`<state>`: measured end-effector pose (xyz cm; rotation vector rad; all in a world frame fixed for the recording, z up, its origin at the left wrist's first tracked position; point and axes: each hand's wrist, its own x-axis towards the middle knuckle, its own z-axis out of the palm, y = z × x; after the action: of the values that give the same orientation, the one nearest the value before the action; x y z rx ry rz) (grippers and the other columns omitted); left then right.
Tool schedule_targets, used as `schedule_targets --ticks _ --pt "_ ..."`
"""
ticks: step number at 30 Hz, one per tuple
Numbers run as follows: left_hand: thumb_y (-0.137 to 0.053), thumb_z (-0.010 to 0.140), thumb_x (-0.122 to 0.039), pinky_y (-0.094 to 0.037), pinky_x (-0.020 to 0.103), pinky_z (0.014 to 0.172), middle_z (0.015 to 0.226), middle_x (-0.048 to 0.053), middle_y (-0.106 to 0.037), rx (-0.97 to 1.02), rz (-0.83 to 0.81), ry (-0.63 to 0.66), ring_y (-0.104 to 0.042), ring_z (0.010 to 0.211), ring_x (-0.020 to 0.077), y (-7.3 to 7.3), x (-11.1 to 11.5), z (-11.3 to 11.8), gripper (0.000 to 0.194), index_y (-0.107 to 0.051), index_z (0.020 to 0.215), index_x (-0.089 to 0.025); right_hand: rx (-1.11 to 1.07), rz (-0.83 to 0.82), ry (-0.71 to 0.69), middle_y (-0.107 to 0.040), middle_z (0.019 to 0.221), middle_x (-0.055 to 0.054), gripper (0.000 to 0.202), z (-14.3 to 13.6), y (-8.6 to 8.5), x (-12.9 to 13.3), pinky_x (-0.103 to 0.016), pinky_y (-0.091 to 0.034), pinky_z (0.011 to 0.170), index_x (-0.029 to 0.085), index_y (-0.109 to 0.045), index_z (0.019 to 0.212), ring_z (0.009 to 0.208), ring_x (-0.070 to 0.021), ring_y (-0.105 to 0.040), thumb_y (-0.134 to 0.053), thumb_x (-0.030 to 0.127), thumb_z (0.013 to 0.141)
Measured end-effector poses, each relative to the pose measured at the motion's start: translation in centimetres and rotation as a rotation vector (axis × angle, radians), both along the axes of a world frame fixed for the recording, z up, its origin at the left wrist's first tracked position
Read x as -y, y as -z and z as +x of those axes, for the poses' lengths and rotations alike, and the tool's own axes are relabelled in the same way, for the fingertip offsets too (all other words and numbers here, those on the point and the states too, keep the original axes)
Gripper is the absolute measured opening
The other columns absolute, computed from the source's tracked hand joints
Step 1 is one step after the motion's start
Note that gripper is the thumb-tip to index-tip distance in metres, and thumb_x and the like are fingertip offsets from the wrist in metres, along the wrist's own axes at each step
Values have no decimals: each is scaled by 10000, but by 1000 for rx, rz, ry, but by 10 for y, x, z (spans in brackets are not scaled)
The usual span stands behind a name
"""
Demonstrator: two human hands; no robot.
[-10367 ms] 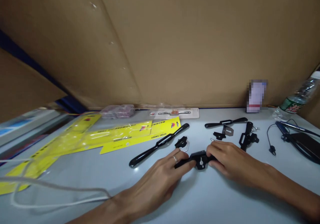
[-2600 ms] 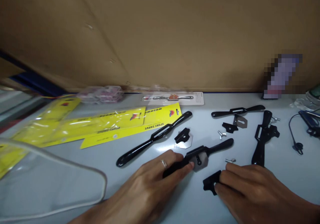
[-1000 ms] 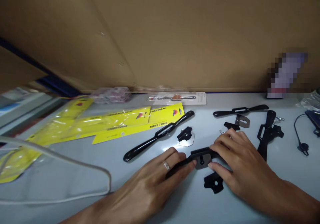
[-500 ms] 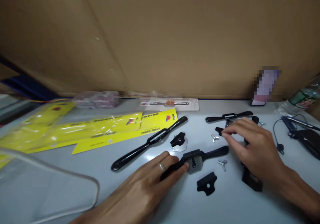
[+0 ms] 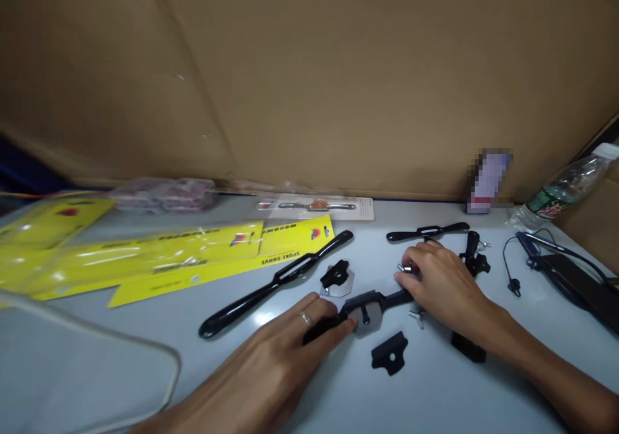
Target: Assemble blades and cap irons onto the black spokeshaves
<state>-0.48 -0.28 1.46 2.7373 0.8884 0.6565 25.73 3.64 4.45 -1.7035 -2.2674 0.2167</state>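
My left hand point(image 5: 294, 340) is closed around one handle of a black spokeshave point(image 5: 396, 298), its thumb against the grey blade point(image 5: 370, 321) set in the middle. Above the other handle, my right hand point(image 5: 442, 279) pinches a silver wing screw point(image 5: 405, 268) between thumb and fingers. A second wing screw point(image 5: 416, 318) lies just below that handle. In front of the blade rests a loose black cap plate point(image 5: 389, 353) with a hole. Behind the left hand, another black cap plate point(image 5: 334, 274) lies on a silver blade point(image 5: 345, 284).
A bare spokeshave body point(image 5: 275, 286) lies left, another point(image 5: 428, 231) at the back. Yellow spoke shave cards point(image 5: 217, 263) and clear plastic spread leftward. A bottle point(image 5: 556, 192), a phone point(image 5: 488, 182) and a dark corded object point(image 5: 575, 279) stand or lie right. Cardboard point(image 5: 338, 86) closes the back.
My right hand has moved left and taken up a wing screw from the table. My left hand keeps its hold on the spokeshave. The view has shifted slightly.
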Motion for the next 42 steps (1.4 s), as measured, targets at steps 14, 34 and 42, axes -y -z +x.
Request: schedule_targets --ticks 14,34,42 --pt "-327 837 81 -644 319 754 1055 91 -662 16 -15 4 -675 879 206 0 1 1 648 -656 1322 -195 -266 -189 4 -716 782 -5 265 8 2 -5 -286 -498 706 153 -735 964 728 -147 -651 -624 -23 800" --pt "-319 889 86 -624 365 863 1209 74 -618 -86 -124 16 -635 1035 222 -1 4 -6 764 -440 1537 -298 -276 -148 -41 -650 753 20 213 11 7 -6 -292 -434 684 201 -654 795 709 -154 -585 -674 -10 781" --pt "-317 864 82 -651 378 793 1147 88 -644 -29 -63 10 -667 971 232 2 2 -4 725 -527 1473 -250 -203 73 -177 -651 843 -22 208 16 15 -1 -307 -448 704 184 -652 888 766 -175 -599 -561 4 839"
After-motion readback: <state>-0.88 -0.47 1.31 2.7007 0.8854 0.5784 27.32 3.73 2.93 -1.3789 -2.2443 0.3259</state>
